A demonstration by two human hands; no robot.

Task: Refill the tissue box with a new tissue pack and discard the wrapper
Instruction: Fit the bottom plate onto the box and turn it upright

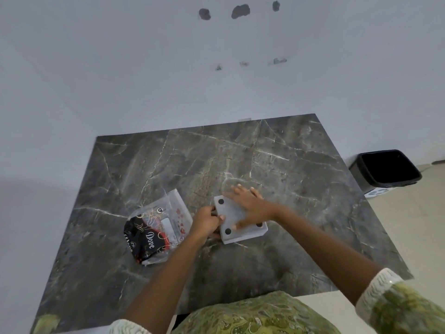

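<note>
The tissue box [240, 220] lies upside down at the centre of the desk [289, 160], 4 dark feet up. The right hand [250, 203] presses flat and open on its base; the left hand [207, 221] pinches the left edge. The tissue pack [159, 227] sits just left; the bin [385, 168] stands far right. Best to hold the box down firmly while prying the base evenly.

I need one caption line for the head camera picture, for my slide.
Both hands, left hand and right hand, hold the upturned tissue box beside the tissue pack on the marble table.
</note>
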